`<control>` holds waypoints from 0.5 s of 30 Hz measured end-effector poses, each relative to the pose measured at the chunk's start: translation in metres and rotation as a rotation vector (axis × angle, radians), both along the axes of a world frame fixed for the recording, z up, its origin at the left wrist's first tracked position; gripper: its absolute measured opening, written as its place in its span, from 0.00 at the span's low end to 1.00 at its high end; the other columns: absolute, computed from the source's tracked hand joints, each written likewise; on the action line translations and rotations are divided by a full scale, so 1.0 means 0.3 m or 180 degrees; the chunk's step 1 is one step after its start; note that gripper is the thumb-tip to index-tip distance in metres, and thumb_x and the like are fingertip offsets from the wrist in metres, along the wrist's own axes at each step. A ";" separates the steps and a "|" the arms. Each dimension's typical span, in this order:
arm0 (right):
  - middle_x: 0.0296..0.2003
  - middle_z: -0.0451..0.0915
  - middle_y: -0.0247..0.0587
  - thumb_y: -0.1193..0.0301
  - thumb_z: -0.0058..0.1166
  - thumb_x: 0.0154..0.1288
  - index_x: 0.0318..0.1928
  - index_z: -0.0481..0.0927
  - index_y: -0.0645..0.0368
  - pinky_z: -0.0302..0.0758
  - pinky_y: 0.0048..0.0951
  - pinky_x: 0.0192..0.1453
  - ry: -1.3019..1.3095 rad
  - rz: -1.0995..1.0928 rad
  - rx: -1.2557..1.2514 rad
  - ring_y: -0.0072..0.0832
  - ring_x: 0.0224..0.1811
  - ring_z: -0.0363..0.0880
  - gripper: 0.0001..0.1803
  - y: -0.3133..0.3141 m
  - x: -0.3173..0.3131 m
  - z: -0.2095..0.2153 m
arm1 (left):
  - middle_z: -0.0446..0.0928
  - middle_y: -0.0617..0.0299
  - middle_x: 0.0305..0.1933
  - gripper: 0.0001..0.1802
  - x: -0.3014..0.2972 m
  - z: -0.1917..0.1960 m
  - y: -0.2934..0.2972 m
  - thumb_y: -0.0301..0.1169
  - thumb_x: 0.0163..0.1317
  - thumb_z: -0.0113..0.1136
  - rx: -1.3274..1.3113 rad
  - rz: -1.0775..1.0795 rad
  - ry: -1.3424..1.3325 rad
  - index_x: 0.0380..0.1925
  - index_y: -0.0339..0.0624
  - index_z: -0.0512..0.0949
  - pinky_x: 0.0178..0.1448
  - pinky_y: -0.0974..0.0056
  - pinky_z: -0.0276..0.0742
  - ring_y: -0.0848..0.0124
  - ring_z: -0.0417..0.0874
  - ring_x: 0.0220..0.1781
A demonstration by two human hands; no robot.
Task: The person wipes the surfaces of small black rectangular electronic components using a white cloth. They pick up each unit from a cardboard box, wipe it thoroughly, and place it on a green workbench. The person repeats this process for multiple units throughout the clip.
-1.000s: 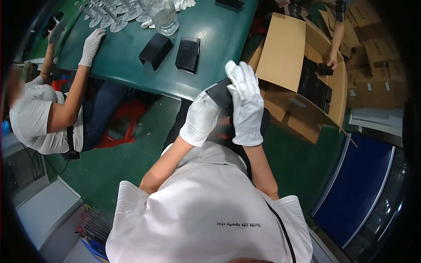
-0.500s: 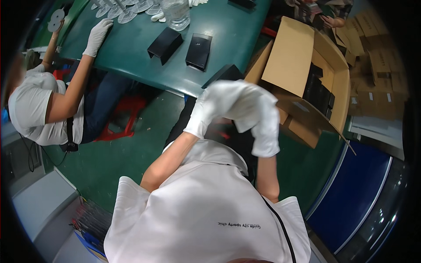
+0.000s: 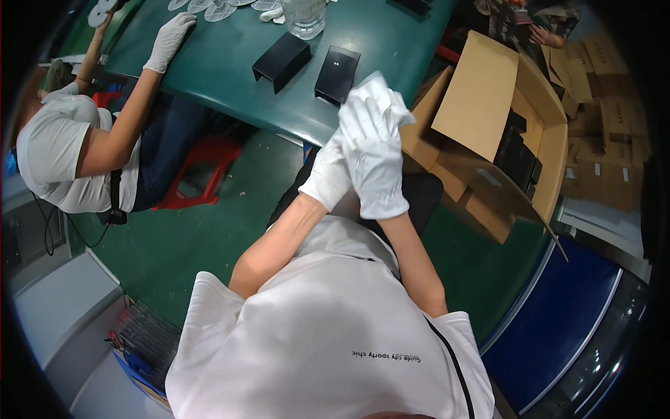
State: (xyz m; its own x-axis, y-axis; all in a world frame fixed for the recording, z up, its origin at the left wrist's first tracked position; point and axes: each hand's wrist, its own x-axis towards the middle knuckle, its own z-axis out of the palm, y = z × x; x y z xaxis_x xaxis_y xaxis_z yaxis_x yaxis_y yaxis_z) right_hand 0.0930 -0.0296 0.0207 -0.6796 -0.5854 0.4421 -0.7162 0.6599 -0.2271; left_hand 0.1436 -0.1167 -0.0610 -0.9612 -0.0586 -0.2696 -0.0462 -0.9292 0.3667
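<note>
My right hand, in a white glove, lies over a crumpled white cloth with its fingers together. My left hand, also gloved, is pressed against the right one from the left side; its fingers are hidden behind it. Both hands are in front of the green table's near edge. Just beyond them on the table lies a black box-like housing, and left of it a second black housing with an open underside. Whether something sits inside the cloth cannot be seen.
A clear plastic jug stands at the table's far side near clear disc-shaped parts. On the right is an open cardboard box with black housings inside. A co-worker's gloved hand rests on the table at left, above a red stool.
My hands have come together from apart, and the cloth stretched between them is now bunched at the right hand's fingertips. A black housing near the table edge is no longer visible.
</note>
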 end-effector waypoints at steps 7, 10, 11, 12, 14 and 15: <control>0.57 0.81 0.43 0.76 0.56 0.62 0.57 0.81 0.61 0.71 0.41 0.68 -0.0857 0.0609 -0.0809 0.38 0.65 0.76 0.21 0.120 0.189 0.023 | 0.74 0.51 0.64 0.24 -0.018 -0.055 0.015 0.41 0.78 0.39 -0.2391 0.0133 0.0533 0.65 0.37 0.69 0.71 0.53 0.69 0.58 0.75 0.64; 0.55 0.81 0.49 0.76 0.54 0.63 0.57 0.81 0.62 0.76 0.39 0.62 -0.2140 0.0628 -0.0936 0.42 0.60 0.80 0.20 0.255 0.214 0.027 | 0.72 0.51 0.65 0.25 -0.010 0.045 -0.040 0.40 0.79 0.37 0.1202 -0.0426 -0.0164 0.66 0.34 0.65 0.73 0.55 0.65 0.58 0.70 0.68; 0.54 0.82 0.49 0.74 0.52 0.66 0.56 0.81 0.63 0.77 0.37 0.61 -0.2255 0.0445 -0.0654 0.41 0.57 0.81 0.18 0.354 0.205 -0.026 | 0.69 0.51 0.68 0.27 -0.008 0.046 -0.039 0.41 0.79 0.35 0.1081 -0.0454 -0.0088 0.68 0.34 0.63 0.73 0.56 0.64 0.58 0.68 0.70; 0.54 0.83 0.50 0.72 0.51 0.70 0.56 0.81 0.63 0.78 0.36 0.59 -0.2359 0.0267 -0.0388 0.40 0.54 0.83 0.17 0.441 0.195 -0.082 | 0.67 0.52 0.71 0.28 -0.008 0.037 -0.037 0.43 0.79 0.34 0.0940 -0.0484 -0.0009 0.69 0.34 0.62 0.73 0.56 0.63 0.59 0.67 0.72; 0.50 0.83 0.45 0.61 0.49 0.75 0.55 0.79 0.66 0.77 0.34 0.57 -0.3730 -0.0880 -0.2436 0.32 0.51 0.82 0.21 0.468 0.183 -0.036 | 0.64 0.53 0.74 0.29 -0.003 -0.006 -0.037 0.44 0.80 0.33 0.0624 -0.0474 0.0073 0.71 0.34 0.60 0.73 0.57 0.63 0.59 0.65 0.73; 0.51 0.82 0.42 0.54 0.51 0.73 0.55 0.79 0.67 0.76 0.31 0.57 -0.3561 -0.1031 -0.2458 0.28 0.52 0.80 0.27 0.452 0.164 0.040 | 0.64 0.54 0.74 0.29 0.005 -0.048 -0.036 0.44 0.80 0.32 0.0449 -0.0439 0.0070 0.71 0.34 0.60 0.73 0.57 0.63 0.60 0.64 0.74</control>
State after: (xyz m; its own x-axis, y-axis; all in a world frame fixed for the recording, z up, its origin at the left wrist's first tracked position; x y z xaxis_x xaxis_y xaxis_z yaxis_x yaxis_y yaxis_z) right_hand 0.1421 0.1059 0.0327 -0.9387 -0.1967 -0.2832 0.2426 0.2068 -0.9478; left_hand 0.1451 -0.1274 -0.0754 -0.9632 0.1108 -0.2447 -0.1700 -0.9569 0.2356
